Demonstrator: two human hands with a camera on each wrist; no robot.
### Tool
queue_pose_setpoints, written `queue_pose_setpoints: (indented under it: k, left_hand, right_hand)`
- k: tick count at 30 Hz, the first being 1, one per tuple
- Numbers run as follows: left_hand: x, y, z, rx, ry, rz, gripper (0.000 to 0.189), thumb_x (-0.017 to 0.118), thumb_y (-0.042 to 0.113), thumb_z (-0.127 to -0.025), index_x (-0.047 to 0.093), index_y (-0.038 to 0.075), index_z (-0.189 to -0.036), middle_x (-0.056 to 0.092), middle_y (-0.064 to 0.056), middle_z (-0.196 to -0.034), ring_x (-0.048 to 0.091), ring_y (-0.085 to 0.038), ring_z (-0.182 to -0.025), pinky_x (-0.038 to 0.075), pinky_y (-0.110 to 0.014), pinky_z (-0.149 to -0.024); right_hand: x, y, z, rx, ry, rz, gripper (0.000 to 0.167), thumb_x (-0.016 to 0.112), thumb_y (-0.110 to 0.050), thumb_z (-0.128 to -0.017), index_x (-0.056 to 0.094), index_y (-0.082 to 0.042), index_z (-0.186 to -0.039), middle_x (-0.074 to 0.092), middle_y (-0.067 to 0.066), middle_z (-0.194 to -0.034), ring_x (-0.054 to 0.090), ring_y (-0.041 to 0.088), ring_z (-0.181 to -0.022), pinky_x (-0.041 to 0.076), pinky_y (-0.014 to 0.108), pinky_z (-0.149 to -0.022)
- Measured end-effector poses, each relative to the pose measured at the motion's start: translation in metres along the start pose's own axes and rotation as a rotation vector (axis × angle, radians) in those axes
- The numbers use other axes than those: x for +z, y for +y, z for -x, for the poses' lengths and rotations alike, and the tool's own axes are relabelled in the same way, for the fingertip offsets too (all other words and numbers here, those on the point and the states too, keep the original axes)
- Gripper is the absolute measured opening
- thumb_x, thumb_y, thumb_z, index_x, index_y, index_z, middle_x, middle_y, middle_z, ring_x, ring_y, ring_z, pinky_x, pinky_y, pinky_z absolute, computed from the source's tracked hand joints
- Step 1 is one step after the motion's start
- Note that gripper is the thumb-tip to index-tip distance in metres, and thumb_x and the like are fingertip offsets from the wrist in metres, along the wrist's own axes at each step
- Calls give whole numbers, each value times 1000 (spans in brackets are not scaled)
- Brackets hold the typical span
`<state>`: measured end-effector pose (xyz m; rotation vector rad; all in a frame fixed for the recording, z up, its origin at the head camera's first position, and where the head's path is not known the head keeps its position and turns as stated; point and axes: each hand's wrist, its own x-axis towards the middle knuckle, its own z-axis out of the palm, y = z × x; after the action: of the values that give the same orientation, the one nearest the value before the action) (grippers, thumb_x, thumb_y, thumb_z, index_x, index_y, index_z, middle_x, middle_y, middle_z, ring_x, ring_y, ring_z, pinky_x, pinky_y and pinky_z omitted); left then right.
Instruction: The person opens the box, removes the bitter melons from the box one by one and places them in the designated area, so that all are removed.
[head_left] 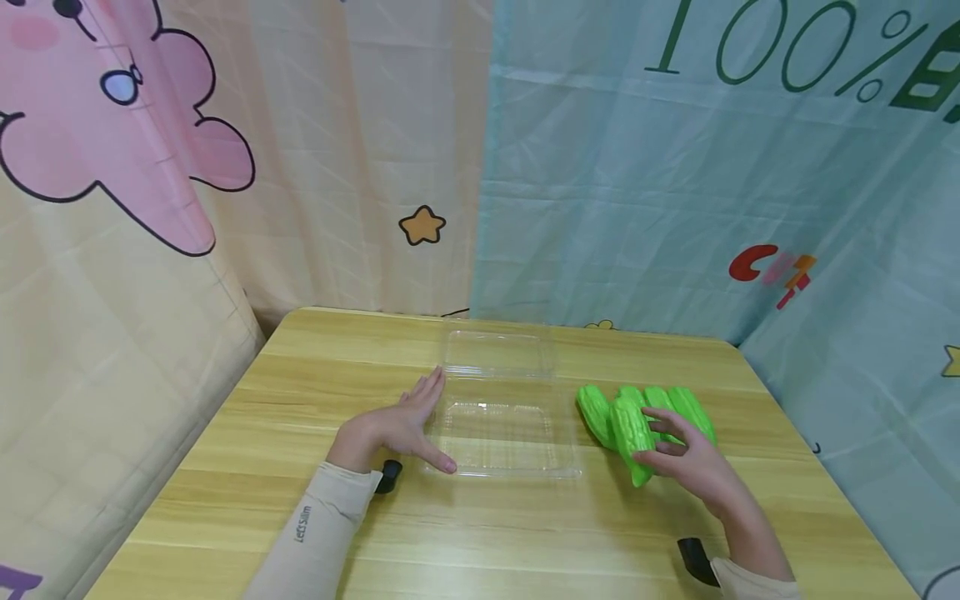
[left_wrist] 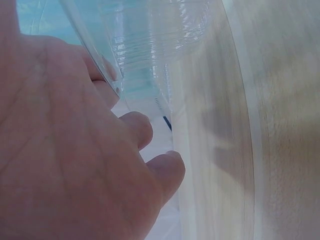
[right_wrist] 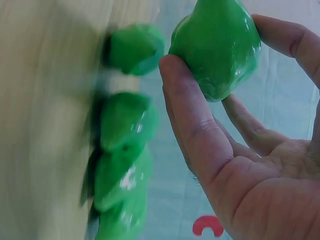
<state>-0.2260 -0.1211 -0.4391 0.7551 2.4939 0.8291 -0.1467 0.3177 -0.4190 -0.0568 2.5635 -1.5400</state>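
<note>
My right hand (head_left: 693,467) pinches a bright green, ridged toy bitter melon (head_left: 632,429) between thumb and fingers. It hangs over the table's right half, and the right wrist view shows the held bitter melon (right_wrist: 220,50) off the tabletop. Several more bitter melons (head_left: 692,408) lie side by side just behind it. A clear plastic clamshell box (head_left: 517,473) lies unfolded in the middle, its lid (head_left: 498,335) toward the back. My left hand (head_left: 397,427) is spread along the box's left edge, and its fingertips touch the clear rim (left_wrist: 92,47).
The pale wooden table (head_left: 247,467) has rounded back corners. Behind it hangs a printed curtain (head_left: 360,167), cream at left and blue at right, close to the back edge. Black wrist straps (head_left: 696,560) show at both sleeves.
</note>
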Motion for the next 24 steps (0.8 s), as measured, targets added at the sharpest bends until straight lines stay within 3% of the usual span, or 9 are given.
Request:
queue_pose_setpoints:
  k: [8,15,24]
  left_hand:
    - [-2,1,0,-15,-7,3,147,89,56,-67,-19,15,-158,-27,-4,-164,-20,-33,-149,-1,-59,-118]
    - [-1,0,0,-14,-6,7,147,90,55,-68,-18,14,-158,-25,-7,-165,-19,-34,-150,0,-60,-118]
    - [0,0,-1,-14,-1,39,146,91,52,-68,-17,15,-159,-24,-7,-165,-18,-35,-150,0,-61,-118]
  right_hand:
    - [-23,18,20,29,15,71,80,75,-23,-93,30,-1,-156,36,34,-149,43,55,-129,54,44,-88]
    - [-34,38,35,70,4,-1,80,75,-15,-92,28,3,-154,33,36,-149,44,54,-128,57,36,-82]
    - [-58,68,55,173,-27,-19,79,72,-15,-95,24,7,-154,29,39,-149,45,53,-127,58,39,-82]
